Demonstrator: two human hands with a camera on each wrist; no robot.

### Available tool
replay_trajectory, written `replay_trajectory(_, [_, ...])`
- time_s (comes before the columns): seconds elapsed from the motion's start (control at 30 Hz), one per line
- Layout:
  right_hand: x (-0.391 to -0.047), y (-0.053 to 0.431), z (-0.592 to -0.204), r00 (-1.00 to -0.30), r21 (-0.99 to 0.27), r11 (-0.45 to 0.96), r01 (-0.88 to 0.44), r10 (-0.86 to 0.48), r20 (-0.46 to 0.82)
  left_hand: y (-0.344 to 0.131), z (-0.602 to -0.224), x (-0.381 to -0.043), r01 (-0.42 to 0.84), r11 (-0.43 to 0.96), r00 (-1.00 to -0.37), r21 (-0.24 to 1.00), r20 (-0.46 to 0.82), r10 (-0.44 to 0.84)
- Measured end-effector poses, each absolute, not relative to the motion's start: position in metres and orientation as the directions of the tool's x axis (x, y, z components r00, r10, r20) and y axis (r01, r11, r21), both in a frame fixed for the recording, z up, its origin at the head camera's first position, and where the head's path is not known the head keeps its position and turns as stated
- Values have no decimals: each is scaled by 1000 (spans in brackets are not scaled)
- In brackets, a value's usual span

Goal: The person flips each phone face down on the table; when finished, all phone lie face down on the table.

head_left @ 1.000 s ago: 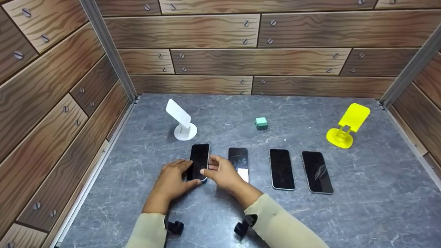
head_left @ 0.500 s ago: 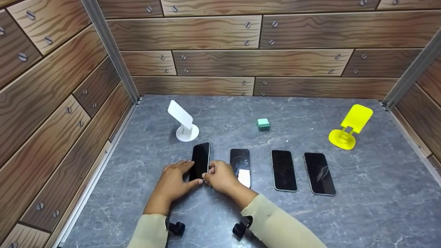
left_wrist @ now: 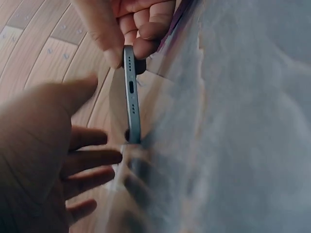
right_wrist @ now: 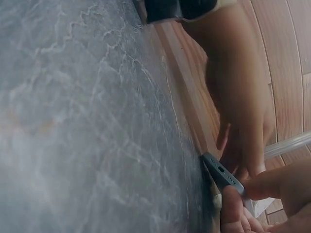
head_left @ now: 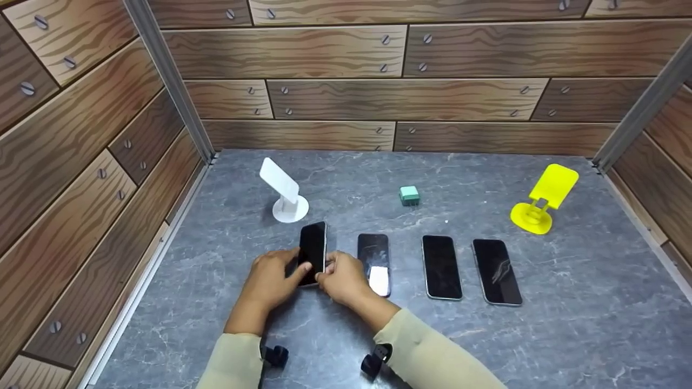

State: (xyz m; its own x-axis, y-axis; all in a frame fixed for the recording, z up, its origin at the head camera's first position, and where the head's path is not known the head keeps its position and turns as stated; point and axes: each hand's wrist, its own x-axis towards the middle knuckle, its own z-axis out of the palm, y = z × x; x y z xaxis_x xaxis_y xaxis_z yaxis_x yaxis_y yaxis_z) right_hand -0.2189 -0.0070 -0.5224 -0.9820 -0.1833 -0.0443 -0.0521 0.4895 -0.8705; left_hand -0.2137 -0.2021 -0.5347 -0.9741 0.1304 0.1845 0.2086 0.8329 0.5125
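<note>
A black-screened smartphone is tilted, its right side raised off the table. My right hand pinches that raised edge near the lower corner, thumb on the screen side. In the left wrist view the grip of the right hand is plain, and the phone's bottom edge shows its port. My left hand is beside the phone's left edge, fingers spread and fairly straight, thumb apart from the screen. The left fingertips come close to the lower edge; whether they touch it I cannot tell.
Three more smartphones lie screen up to the right: one with a white reflection, a second, and a third. Behind are a white phone stand, a small green block and a yellow phone stand. Wood-patterned walls enclose the table.
The smartphone's right side has risen from the table. My right hand has closed its pinch at the lower right edge. My left thumb has moved up from the bottom corner.
</note>
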Motion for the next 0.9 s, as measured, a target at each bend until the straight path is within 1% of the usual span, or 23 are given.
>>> replay_trajectory(0.17, [-214, -10, -519, -982, -773, 610, -174, -164, 91, -193, -517, -222, 157, 843, -967, 515, 255, 24])
replay_trajectory(0.4, [-207, -15, -516, -964, -718, 643, -267, -172, 204, -180, -489, -233, 116, 840, -944, 531, 321, -72])
replay_trajectory(0.6, [-196, -21, -517, -924, -608, 700, -374, -222, 312, -174, -470, -238, 67, 882, -954, 466, 290, -80])
replay_trajectory(0.73, [-189, -25, -517, -900, -546, 725, -421, -255, 354, -175, -466, -239, 84, 894, -942, 440, 329, -73])
replay_trajectory(0.9, [-189, -25, -518, -887, -522, 729, -442, -266, 379, -175, -466, -239, 113, 893, -919, 435, 387, -72])
